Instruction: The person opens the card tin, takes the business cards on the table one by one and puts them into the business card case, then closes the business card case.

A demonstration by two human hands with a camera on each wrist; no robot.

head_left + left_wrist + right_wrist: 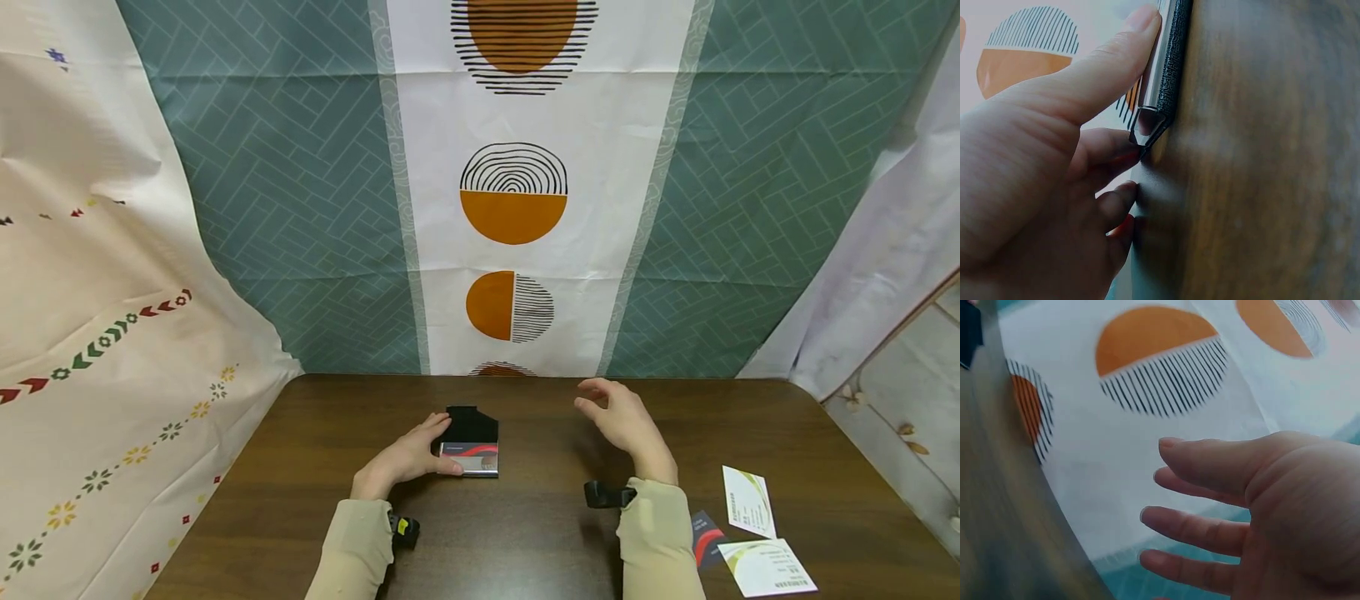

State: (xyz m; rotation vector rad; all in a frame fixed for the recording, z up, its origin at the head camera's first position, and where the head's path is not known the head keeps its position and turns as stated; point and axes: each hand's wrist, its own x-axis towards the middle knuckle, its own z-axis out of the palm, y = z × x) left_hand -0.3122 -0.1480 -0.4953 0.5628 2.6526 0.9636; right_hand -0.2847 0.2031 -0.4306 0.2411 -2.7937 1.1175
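A business card case [472,427] with a black lid lies opened on the table, its lid folded back away from me. Inside its silver-edged tray shows a dark card [480,451] with a red stripe and a grey part. My left hand [405,457] holds the case at its left side, thumb over the tray and fingers by the lid. In the left wrist view the thumb lies along the case's metal edge [1150,81], and a fingertip meets its lower corner. My right hand [622,423] is raised to the right of the case, fingers loosely bent, holding nothing.
At the table's right lie two white business cards [750,502] and a dark red-striped card [705,540], partly covered. The brown wooden table [540,517] ends at a patterned curtain [517,250] behind. Pale cloth [112,333] hangs along the left.
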